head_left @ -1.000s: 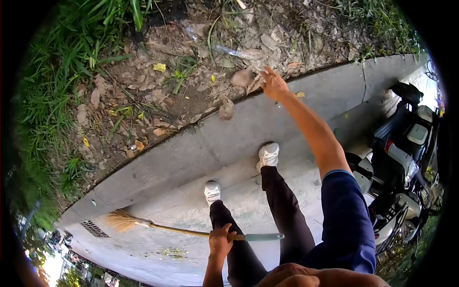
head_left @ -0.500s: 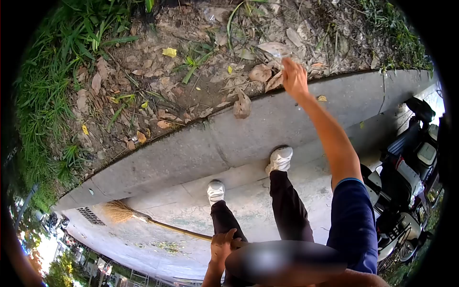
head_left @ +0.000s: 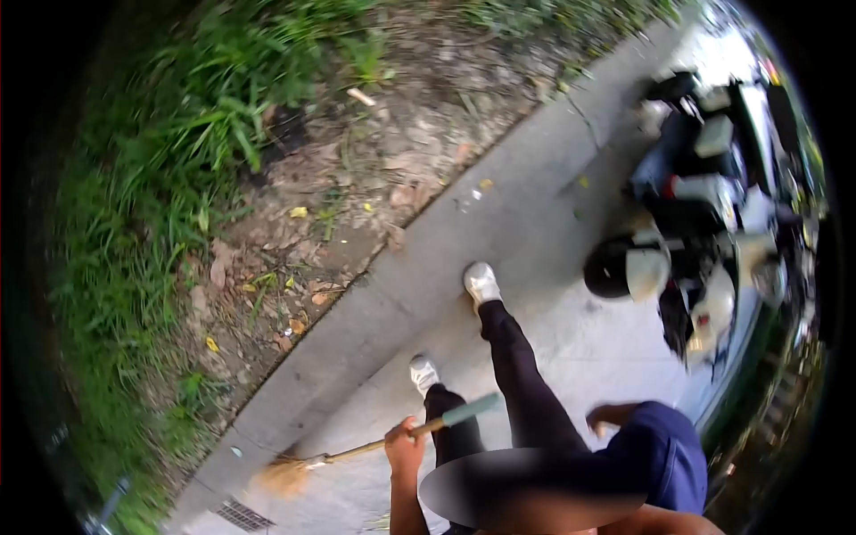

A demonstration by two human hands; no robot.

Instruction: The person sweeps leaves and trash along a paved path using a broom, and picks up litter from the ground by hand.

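My left hand [head_left: 405, 448] is wrapped round the wooden handle of a broom [head_left: 357, 449], just below its green grip. The straw head [head_left: 283, 477] of the broom rests low on the pavement, by the foot of the kerb. At the right, my right hand [head_left: 603, 417] shows only in part beside the navy sleeve; its fingers are blurred, and whether it holds anything cannot be made out.
A concrete kerb [head_left: 392, 290] borders soil with dry leaves and grass [head_left: 201, 143]. A metal drain grate [head_left: 243, 514] lies at the lower left. Parked scooters [head_left: 704, 205] stand on the right. My white shoes [head_left: 482, 282] are on the paving.
My right hand has drawn back from above the leaves by the kerb to near my body. The view has turned, and the broom handle slants more steeply, still in my left hand.
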